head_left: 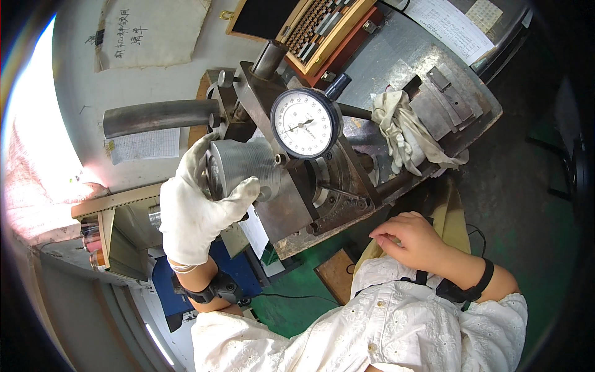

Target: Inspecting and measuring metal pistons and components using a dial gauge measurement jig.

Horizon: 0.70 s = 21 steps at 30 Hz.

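My left hand (193, 208), in a white glove, grips a round grey metal cylinder (243, 166) that sits against a steel measuring fixture (297, 204). A round dial gauge (305, 123) with a white face stands just right of the cylinder, on the fixture. My right hand (409, 239) is bare and rests with curled fingers against my white blouse, below the bench edge; it holds nothing that I can see.
A dark steel lever bar (158, 116) sticks out to the left above my left hand. A crumpled white glove (403, 127) lies on the metal bench (396, 56). A wooden case of gauge blocks (322, 28) sits at the back. Green floor lies below.
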{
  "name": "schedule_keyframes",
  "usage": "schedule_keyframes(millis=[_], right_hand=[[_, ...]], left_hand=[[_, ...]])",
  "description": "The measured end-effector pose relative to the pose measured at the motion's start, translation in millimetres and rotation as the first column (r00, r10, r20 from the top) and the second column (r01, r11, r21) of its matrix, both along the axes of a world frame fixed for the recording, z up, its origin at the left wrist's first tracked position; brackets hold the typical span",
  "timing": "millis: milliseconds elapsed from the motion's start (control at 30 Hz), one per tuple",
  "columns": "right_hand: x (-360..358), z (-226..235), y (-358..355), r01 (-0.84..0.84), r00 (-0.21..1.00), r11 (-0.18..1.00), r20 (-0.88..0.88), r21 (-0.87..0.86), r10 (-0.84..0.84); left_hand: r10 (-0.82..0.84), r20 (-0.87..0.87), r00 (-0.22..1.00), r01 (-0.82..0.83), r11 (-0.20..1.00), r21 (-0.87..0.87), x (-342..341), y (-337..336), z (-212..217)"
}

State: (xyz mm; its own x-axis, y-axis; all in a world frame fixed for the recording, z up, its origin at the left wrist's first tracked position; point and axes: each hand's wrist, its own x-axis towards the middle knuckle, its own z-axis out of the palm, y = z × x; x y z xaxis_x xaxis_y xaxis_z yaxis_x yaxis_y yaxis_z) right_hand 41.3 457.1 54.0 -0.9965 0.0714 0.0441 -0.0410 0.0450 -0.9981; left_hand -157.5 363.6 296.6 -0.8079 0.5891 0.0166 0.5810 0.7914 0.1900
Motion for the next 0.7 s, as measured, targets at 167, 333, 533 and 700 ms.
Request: schedule_keyframes(millis=[167,333,533,700], right_hand=[[1.6,-1.4,-0.8,0.002,1.000,1.000,0.002,-0.003,-0.002],[-0.7,4.5,3.8,0.098,0.992,0.994,-0.079,-0.046,-0.101],[-15.7,16.6,26.0,0.305,0.946,0.946,-0.084,-0.109,-0.314],[-28.9,21.0,32.3,0.349,0.929,0.933,-0.095,-0.089,-0.356]], left_hand=[[0.015,-0.010,1.000,-0.015,1.000,-0.027,1.8,1.8,0.6],[0.001,-0.036,0.999,-0.002,0.999,-0.032,4.2,4.8,1.1],[0.013,-0.068,0.998,-0.019,0.996,-0.089,4.0,3.5,2.1],[-0.009,-0.083,0.997,0.005,0.999,-0.049,5.2,3.2,-0.1]])
